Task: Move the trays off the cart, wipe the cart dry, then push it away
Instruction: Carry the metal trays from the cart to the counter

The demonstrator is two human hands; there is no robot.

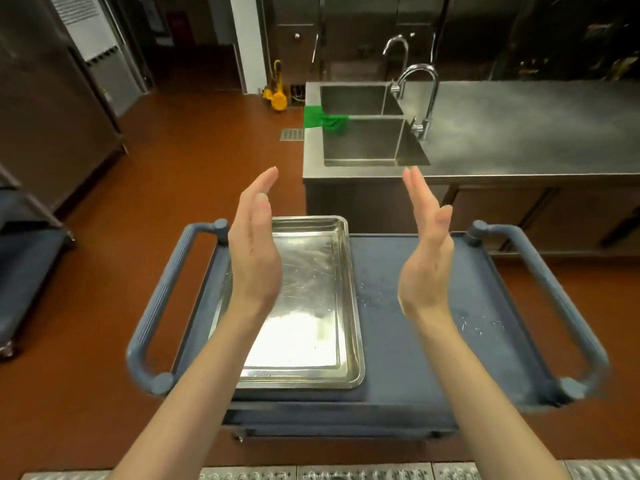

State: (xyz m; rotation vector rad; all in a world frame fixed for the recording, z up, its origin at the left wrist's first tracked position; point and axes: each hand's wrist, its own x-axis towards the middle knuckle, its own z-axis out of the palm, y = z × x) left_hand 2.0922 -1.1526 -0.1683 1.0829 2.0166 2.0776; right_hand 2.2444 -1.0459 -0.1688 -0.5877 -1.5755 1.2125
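Observation:
A blue-grey plastic cart [408, 341] stands in front of me, with a handle at each end. On its left half lies a shiny steel tray [311, 299]. Water drops speckle the bare right half of the cart top. My left hand [254, 247] hovers above the tray's left edge, palm facing right, fingers straight and empty. My right hand [427, 251] hovers over the middle of the cart, palm facing left, also empty. A green cloth [323, 119] hangs over the divider of the steel sink behind the cart.
A steel counter [519, 133] with a double sink [363, 140] and two taps stands right behind the cart. Another blue cart [24, 271] is at the left. A steel cabinet stands at the far left. The floor is orange-red, with a metal drain grate at my feet.

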